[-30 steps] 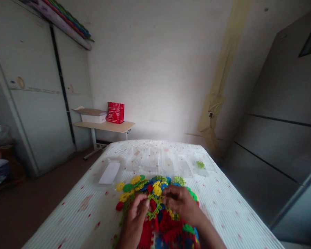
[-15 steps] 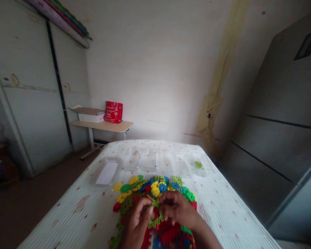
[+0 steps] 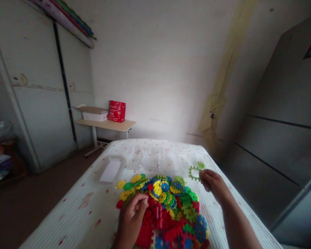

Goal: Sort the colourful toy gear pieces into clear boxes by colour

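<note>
A heap of coloured plastic interlocking pieces (image 3: 168,211), red, yellow, green and blue, lies on the white spotted bedspread (image 3: 75,214). My right hand (image 3: 212,183) is stretched out to the right of the heap and pinches a green square frame piece (image 3: 194,173) by its edge, holding it over a clear plastic container (image 3: 197,164) with a small green piece inside. My left hand (image 3: 132,216) rests on the near left side of the heap with its fingers curled; what they hold, if anything, is hidden.
A clear tray with a white sheet (image 3: 109,171) lies on the bed's far left. Several clear containers line the far part of the bed. A side table (image 3: 106,124) holds a red bag (image 3: 116,111) and a box. A wardrobe stands left, a grey wall right.
My right hand has pulled the green frame piece out of the heap and carried it right and away, towards the clear container. My left hand has stayed on the heap.
</note>
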The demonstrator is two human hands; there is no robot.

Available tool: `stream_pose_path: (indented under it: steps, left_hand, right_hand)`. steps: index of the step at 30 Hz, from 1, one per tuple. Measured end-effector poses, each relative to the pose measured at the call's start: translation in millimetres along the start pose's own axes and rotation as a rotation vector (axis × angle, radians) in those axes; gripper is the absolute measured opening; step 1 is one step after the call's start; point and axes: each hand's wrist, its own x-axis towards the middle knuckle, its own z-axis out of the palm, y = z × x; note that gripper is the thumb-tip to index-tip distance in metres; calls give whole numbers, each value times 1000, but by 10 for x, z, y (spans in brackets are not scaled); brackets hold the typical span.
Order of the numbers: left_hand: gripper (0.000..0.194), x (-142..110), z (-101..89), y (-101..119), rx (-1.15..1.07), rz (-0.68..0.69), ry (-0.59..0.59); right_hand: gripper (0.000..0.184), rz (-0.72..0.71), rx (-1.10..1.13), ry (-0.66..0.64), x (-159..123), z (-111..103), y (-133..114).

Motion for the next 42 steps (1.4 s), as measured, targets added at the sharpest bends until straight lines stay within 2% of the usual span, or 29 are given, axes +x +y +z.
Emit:
stream_pose_path:
  steps: [3,5,9,13,14,16,20,22,25,27,32,36,42]
  left_hand:
    - [30,31,-70,-41,21,-25,57]
    - [30,75,-138,-79,45,-44,105]
    - [28,186,-269,-155,146,-69,200]
    - [25,290,-381,-195,201,-45,268]
    - [24,306,-415,-195,201,-51,255]
    - [23,313,-494,-178,183,-82,136]
    - [15,221,-668,-107,178,-141,-285]
    - [10,160,-733,-80,222,-150,-374]
    - [17,94,-761,-63,290,-169,-446]
    - [17,65,-728,-55,372,-152,-462]
    - [24,18,-567,-35,646,-44,-350]
    - [24,32,-502,-53,663,32,-353]
    - [17,113,-562,-38,674,-17,-305]
  right_hand:
    - [25,22,9,267,220,-158,20]
    - [24,44,13,375,393,-261,25]
    - [30,64,10,443,613,-375,34]
    - [35,18,-21,436,514,-290,125]
    - [35,-16,-39,428,446,-240,164]
    - [33,-84,-77,419,292,-127,246]
    - [31,-106,-158,418,41,40,358]
    - [31,-111,-200,422,-13,60,370]
    - [32,-141,-214,439,-34,54,362]
    - [33,-154,-223,433,-34,61,361]
    - [32,-134,-356,427,-41,137,394]
    - [32,-132,-415,402,-42,176,450]
    - [35,-167,-448,357,-13,150,577]
